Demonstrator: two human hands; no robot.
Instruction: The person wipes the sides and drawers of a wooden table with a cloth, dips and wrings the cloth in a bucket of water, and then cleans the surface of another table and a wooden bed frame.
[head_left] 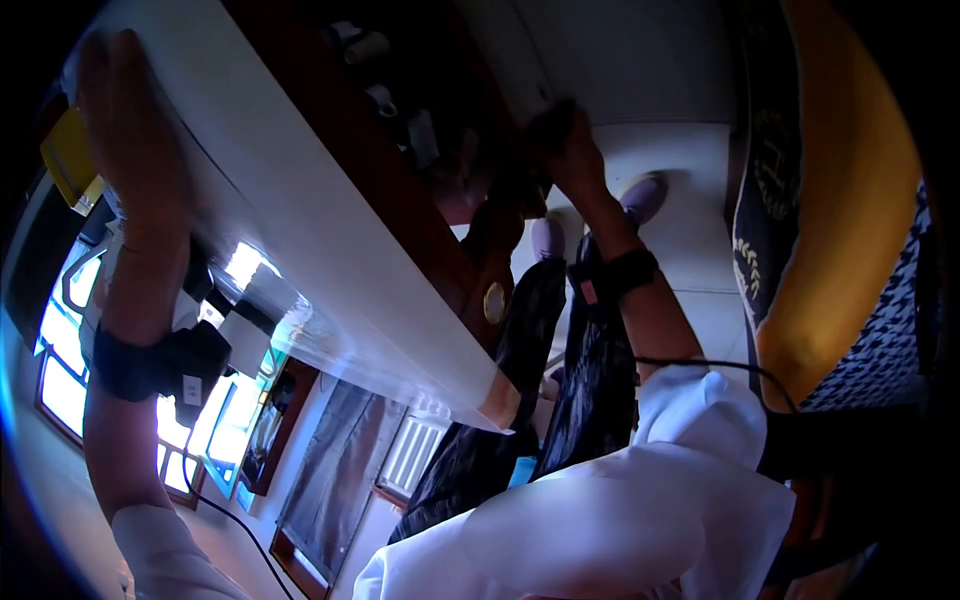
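At glossy tabletop [320, 230], left hand [130, 130], by boxy drawer [492, 90] (brown), right hand [574, 160].

The left hand [135, 140] reaches out over the white tabletop [270, 160], fingers extended. In front of the tabletop's near edge, the right forearm [655, 310] stretches forward, its hand [572, 155] curled, fingers lost in shadow.

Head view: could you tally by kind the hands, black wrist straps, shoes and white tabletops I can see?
Hands: 2, the left hand and the right hand
Black wrist straps: 2, one on each arm
Shoes: 2
White tabletop: 1
Total: 7
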